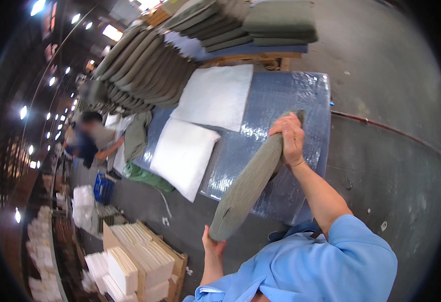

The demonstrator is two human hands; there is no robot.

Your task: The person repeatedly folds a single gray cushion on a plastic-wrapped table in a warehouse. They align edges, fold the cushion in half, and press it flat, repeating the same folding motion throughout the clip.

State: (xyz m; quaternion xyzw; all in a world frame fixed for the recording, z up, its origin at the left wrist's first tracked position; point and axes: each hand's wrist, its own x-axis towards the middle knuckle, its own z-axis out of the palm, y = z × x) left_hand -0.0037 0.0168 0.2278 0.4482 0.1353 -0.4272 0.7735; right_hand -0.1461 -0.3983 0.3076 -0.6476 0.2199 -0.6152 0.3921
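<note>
Olive cushion [248, 189], one, slanting over the plastic-covered table [275, 90], your right grip [289, 137] closed on its far end, your left grip [214, 240] clasping its near end, two white pads [213, 95] on the table, one blue crate [103, 188] off left

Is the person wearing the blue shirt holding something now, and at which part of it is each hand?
Yes, a grey-green cushion: the right hand grips its far end, the left hand its near end.

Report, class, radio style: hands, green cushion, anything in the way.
Right hand gripping far end; left hand at near end. Green cushion held up, slanted. Two white padded squares lie left, clear of both hands.
</note>
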